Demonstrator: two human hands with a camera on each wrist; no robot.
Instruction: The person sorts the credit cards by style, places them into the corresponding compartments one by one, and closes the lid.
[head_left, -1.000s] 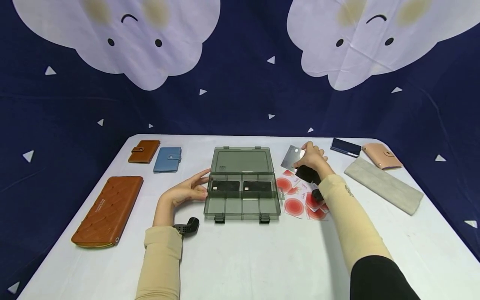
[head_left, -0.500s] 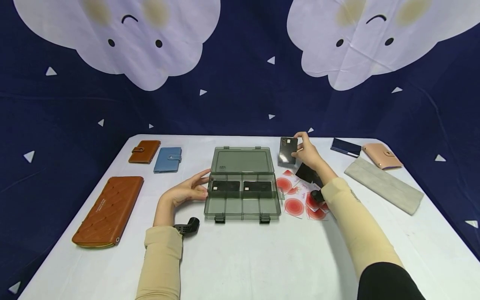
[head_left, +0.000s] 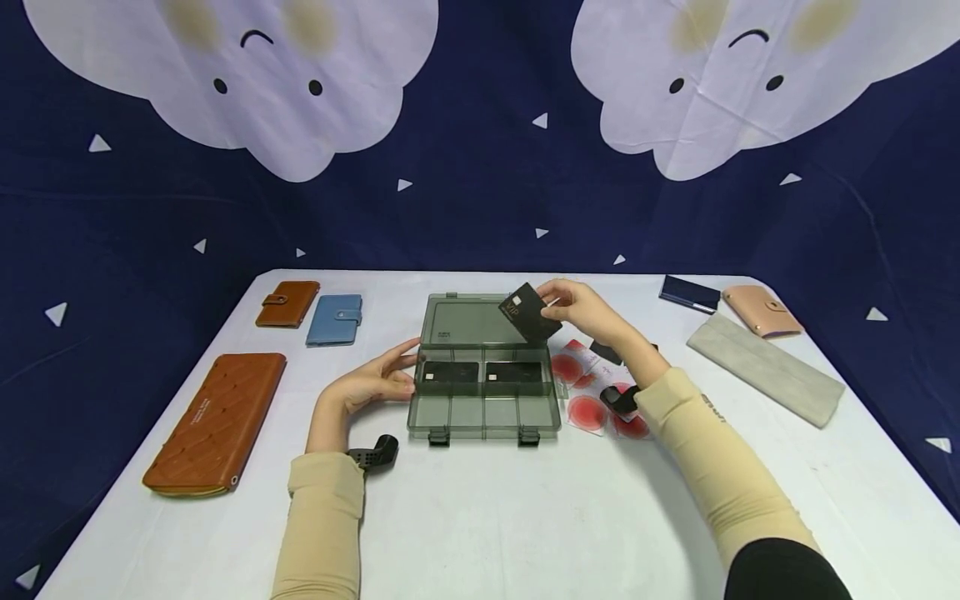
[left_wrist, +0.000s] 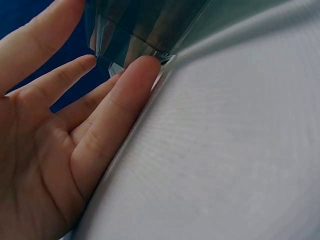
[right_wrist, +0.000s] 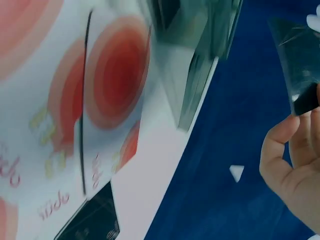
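Observation:
A black card (head_left: pixel 529 313) lettered VIP, with a silver chip, is pinched at its right edge by my right hand (head_left: pixel 588 317). It is tilted in the air in front of the raised lid of a translucent grey-green divided box (head_left: pixel 466 414). Two dark cards, a left one (head_left: pixel 452 372) and a right one (head_left: pixel 514 373), lie side by side in the box's rear compartments. My left hand (head_left: pixel 375 380) touches the box's left side, its fingers fairly straight. In the left wrist view, the thumb (left_wrist: pixel 117 110) meets the box's see-through wall (left_wrist: pixel 135 30).
Red-and-white printed cards (head_left: pixel 587 412) and another dark card (head_left: pixel 604 352) lie right of the box, partly under my right forearm. Further right are a dark blue case (head_left: pixel 691 294), pink wallet (head_left: pixel 763 312) and grey pouch (head_left: pixel 767 369). Brown (head_left: pixel 288 303), blue (head_left: pixel 334 320) and large brown (head_left: pixel 217 422) wallets lie left.
My right hand has lifted the VIP card from beside the printed cards and carried it left to the box's lid, turning it over on the way. My left hand has stayed put.

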